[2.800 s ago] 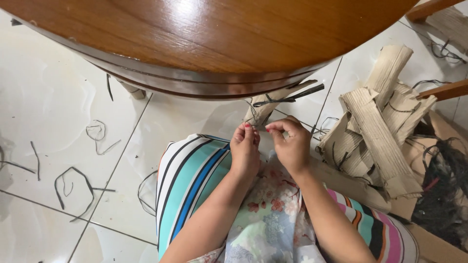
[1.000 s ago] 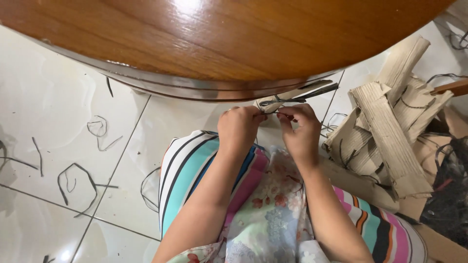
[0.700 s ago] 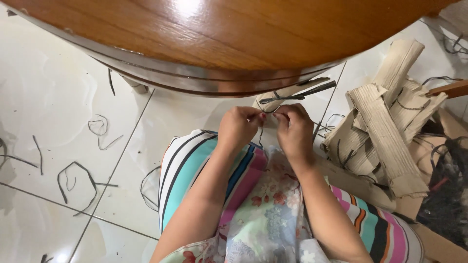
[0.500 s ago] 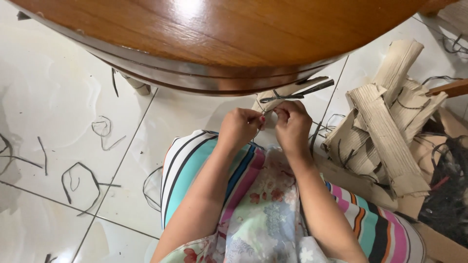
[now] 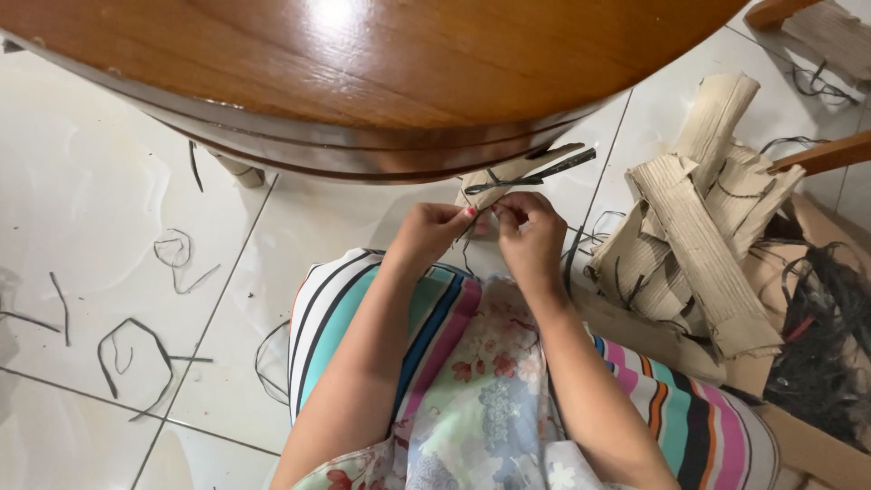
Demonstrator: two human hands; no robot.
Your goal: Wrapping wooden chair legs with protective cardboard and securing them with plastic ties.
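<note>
Just under both hands, a lap in striped cloth (image 5: pixel 435 318) with a floral cloth (image 5: pixel 490 399) over it, soft and creased, serving as a rest for the forearms. Left hand (image 5: pixel 434 238) pinched shut on the near end of a rolled strip of corrugated cardboard (image 5: pixel 508 177), fingertips tight so the roll cannot spring open. Right hand (image 5: pixel 531 238) closed too, thumb and fingers nipping a thin dark wire tie (image 5: pixel 531 174) against that same roll, held close to the left hand so both pull at one spot; exact wrap of the tie under the fingers hidden. Roll itself pale brown, ribbed, stiff, pointing away from the hands, its far end just below the edge of a round wooden table (image 5: pixel 381 73), glossy and reddish. To the right of the right hand, a heap of like cardboard rolls (image 5: pixel 699 245), each bound with dark ties, leaning on one another. Further right, a tangle of dark wires (image 5: pixel 826 345) in a cardboard box (image 5: pixel 817 449). Well to the left of the left hand, bent wire offcuts (image 5: pixel 136 363) scattered on white glazed floor tiles (image 5: pixel 91 181).
</note>
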